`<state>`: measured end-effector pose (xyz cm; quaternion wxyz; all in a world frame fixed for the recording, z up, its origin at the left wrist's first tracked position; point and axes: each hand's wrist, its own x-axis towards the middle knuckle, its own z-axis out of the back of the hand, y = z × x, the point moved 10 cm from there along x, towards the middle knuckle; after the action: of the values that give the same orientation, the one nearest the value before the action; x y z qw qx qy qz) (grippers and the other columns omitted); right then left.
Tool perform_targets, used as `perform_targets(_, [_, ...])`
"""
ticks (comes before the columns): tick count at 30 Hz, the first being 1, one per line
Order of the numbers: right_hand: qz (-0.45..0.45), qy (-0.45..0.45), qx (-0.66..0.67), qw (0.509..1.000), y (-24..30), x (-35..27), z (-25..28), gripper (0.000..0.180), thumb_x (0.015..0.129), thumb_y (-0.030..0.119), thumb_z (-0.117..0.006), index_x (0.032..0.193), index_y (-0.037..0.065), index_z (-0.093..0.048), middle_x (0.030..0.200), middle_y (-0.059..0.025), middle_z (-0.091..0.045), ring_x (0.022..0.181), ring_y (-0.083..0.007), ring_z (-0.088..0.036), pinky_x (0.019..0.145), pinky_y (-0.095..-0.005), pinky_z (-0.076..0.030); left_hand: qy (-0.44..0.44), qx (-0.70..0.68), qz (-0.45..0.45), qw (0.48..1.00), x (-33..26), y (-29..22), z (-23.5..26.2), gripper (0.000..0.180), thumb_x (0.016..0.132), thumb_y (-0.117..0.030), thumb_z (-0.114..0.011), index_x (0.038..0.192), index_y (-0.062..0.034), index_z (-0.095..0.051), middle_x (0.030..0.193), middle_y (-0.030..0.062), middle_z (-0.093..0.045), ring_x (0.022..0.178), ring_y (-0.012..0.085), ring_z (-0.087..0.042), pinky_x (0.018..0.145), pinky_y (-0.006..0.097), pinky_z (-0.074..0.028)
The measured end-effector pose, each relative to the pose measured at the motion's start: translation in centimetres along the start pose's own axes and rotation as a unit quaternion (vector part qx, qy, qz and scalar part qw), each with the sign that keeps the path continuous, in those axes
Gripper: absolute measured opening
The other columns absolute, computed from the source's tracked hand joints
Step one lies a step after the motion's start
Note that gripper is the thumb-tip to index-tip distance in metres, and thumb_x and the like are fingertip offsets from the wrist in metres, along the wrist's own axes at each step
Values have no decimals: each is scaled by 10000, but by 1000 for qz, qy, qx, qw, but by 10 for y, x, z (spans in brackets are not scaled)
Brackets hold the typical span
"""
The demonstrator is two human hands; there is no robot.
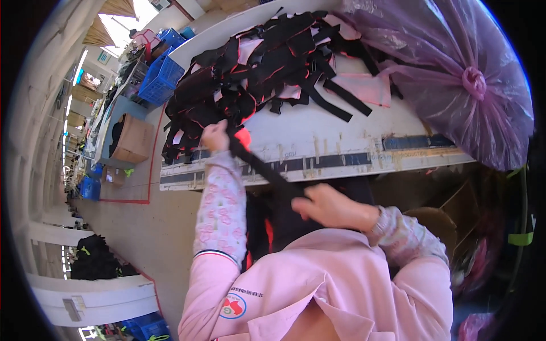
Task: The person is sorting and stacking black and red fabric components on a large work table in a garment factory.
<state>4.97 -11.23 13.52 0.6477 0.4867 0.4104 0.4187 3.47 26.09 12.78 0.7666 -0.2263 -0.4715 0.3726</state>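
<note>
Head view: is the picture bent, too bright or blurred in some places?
Head view: the white table edge curves from the fisheye lens; the windows at upper left are washed out by daylight; the right hand on the black strap looks slightly soft; the purple bag shows some shine.

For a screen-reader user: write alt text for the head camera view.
A person in pink sleeves pulls a black strap taut between the left hand and right hand. Ahead, a white worktable holds a pile of black fabric pieces with red edging and a tied purple plastic bag.
</note>
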Motion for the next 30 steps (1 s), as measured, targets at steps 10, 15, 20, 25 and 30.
perform_targets(10, [-30, -24, -101, 994, 13, -95, 65, 244, 890, 189, -601, 785, -32, -612, 639, -134, -605, 554, -176, -555, 540, -320, -442, 16, -87, -5, 996, -12, -22, -44, 301, 704, -248, -755, 626, -7, -594, 583, 116, -562, 549, 231, -547, 563, 373, -428])
perform_targets(15, [-40, -64, -129, 989, 29, -126, 73, 302, 860, 216, -644, 729, -46, -570, 606, -224, -532, 532, -399, -394, 478, -372, -390, 60, -158, 43, 985, -35, -39, -101, 339, 739, -214, -738, 598, -12, -505, 554, 69, -483, 527, 164, -455, 532, 332, -384])
perform_targets(20, [-98, -107, -142, 979, 16, -157, 98, 276, 841, 190, -664, 746, -52, -571, 610, -235, -509, 545, -407, -372, 479, -379, -381, 175, -363, 103, 909, -53, -94, -123, 298, 827, -201, -691, 636, -63, -509, 592, -54, -422, 564, 56, -359, 523, 244, -301])
perform_targets(25, [-163, -213, -181, 946, -8, -202, 147, 218, 799, 140, -670, 761, -57, -584, 573, -179, -528, 472, -263, -438, 483, -341, -398, 312, -462, 121, 821, -97, -134, -115, 164, 865, -158, -647, 739, -82, -572, 699, -76, -493, 689, 19, -425, 640, 168, -325])
perform_targets(30, [-444, -222, -95, 863, -129, -374, 197, 176, 710, 147, -642, 661, -22, -650, 543, -74, -602, 482, -136, -575, 488, -308, -461, 708, -475, -18, 522, -227, -257, -76, 202, 867, -137, -642, 1034, -32, -597, 933, -2, -614, 864, 71, -572, 819, 223, -444])
